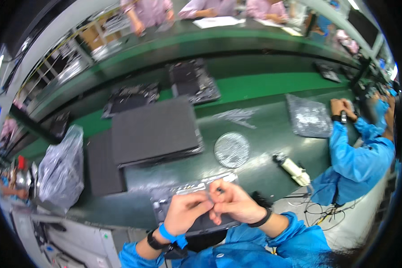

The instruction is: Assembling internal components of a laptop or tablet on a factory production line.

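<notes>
My left hand (184,211) and my right hand (237,203) meet above a flat, dark electronic unit (161,196) at the near table edge. Thumb and fingers of both hands are pinched together. A tiny dark piece (220,190) shows at the right fingertips, too small and blurred to name. Whatever lies between the left fingertips cannot be made out. The unit looks like an opened laptop or panel chassis with a silvery strip along its far edge; my hands hide much of it. A blue band and a dark strap circle my left wrist.
Beyond my hands stands a round clear dish (232,150) of small parts. Left are a stack of black foam sheets (156,131) and a plastic bag (62,167). An electric screwdriver (291,169) lies right, before a bubble-wrap pouch (309,117). A blue-sleeved co-worker (359,152) sits right; more units rest on the green belt (254,87).
</notes>
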Demonstrator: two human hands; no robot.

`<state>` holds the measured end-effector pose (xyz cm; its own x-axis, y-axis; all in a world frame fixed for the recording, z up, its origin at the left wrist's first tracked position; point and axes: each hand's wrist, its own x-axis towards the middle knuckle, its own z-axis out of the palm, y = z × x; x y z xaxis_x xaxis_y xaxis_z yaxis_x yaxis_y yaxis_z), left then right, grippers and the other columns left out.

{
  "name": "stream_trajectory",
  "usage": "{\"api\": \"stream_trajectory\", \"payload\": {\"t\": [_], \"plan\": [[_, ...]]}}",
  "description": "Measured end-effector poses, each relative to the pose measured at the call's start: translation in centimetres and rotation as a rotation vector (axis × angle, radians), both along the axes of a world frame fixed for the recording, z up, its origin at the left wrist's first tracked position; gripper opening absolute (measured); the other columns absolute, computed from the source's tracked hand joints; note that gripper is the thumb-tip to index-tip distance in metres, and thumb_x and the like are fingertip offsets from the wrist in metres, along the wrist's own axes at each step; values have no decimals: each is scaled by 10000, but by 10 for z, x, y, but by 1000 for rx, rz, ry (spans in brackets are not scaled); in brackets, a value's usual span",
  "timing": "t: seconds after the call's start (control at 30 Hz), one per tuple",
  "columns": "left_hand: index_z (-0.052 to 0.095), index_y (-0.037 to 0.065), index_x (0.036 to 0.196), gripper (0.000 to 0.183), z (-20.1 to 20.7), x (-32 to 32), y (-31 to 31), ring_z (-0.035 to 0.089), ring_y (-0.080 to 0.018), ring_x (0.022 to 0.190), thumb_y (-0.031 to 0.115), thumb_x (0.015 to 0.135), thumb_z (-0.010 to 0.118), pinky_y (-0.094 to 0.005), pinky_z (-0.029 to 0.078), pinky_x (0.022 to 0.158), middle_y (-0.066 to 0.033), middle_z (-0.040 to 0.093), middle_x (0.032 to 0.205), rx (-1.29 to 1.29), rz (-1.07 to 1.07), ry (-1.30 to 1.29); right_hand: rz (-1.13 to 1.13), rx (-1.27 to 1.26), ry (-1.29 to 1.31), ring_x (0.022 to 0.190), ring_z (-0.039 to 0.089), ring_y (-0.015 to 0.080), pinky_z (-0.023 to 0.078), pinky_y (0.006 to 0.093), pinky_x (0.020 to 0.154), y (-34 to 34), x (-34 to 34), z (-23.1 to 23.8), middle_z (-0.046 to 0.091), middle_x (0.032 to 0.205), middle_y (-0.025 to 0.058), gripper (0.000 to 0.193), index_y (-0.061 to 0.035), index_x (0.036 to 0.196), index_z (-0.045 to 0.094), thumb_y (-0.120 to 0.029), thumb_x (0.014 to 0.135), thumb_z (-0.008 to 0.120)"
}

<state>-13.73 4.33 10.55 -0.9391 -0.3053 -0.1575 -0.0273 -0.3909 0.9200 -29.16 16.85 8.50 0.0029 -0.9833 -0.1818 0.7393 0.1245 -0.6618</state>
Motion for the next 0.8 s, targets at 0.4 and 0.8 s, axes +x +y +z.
{"api": "stream_trajectory", "payload": {"t": [0.4,0.8], "plan": [[695,50,970,111,-11,22,19,649,-297,674,117,885,667,-363,516,586,-102,677,821,-805,-182,-248,-66,-349,1349,670,656,216,548,327,598,36,-17,-5,673,827,78,175,-20,945,709,-79,790,764],[721,-13,976,145,-46,-22,-63,665,-279,833,-5,850,650,-352,514,770,-129,714,981,-981,140,-339,-260,125,1206,564,627,141,466,260,524,7,-75,-27,677,704,82,74,-12,833,711,-32,792,769]]}}
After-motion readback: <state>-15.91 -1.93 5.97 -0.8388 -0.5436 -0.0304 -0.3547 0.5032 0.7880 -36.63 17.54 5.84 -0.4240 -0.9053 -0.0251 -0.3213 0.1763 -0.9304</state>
